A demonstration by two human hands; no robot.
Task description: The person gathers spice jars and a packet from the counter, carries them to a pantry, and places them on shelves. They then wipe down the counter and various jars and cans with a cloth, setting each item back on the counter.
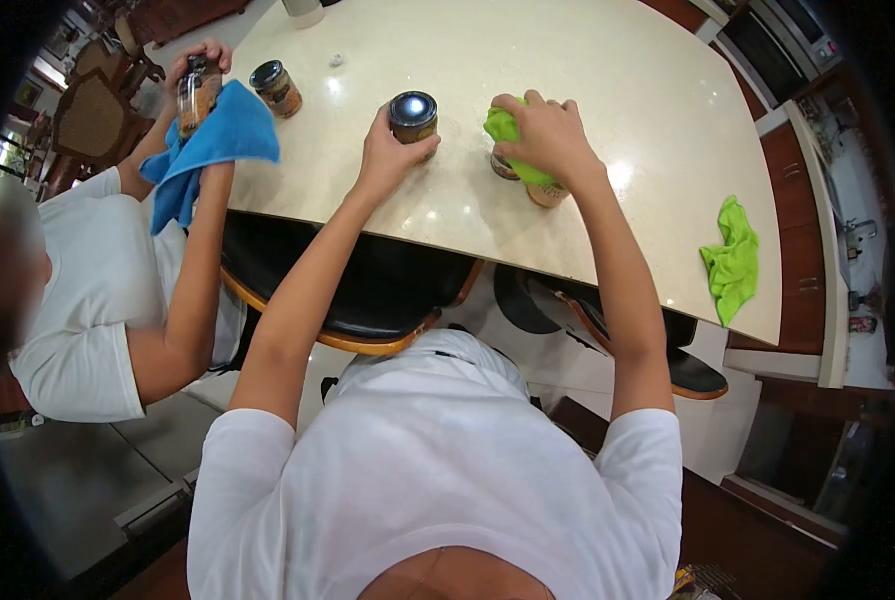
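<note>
My left hand (pixel 391 155) is wrapped round a glass jar (pixel 414 133) with a shiny dark lid, which stands upright over the tabletop. A bright green cloth (pixel 502 125) is bunched under my right hand (pixel 552 135), its fingers curled over it. Beneath that hand and cloth, parts of two more jars show: one (pixel 504 168) by the fingertips and another (pixel 546 194) with orange-brown contents below the palm. The cloth and hand hide their tops.
On the left, a person holds a jar (pixel 198 95) and a blue cloth (pixel 225 128). Beside them stands another dark-lidded jar (pixel 275 88). A second green cloth (pixel 732 262) lies at the right edge of the pale table (pixel 657 110). Black-seated chairs (pixel 347 280) sit under the near edge.
</note>
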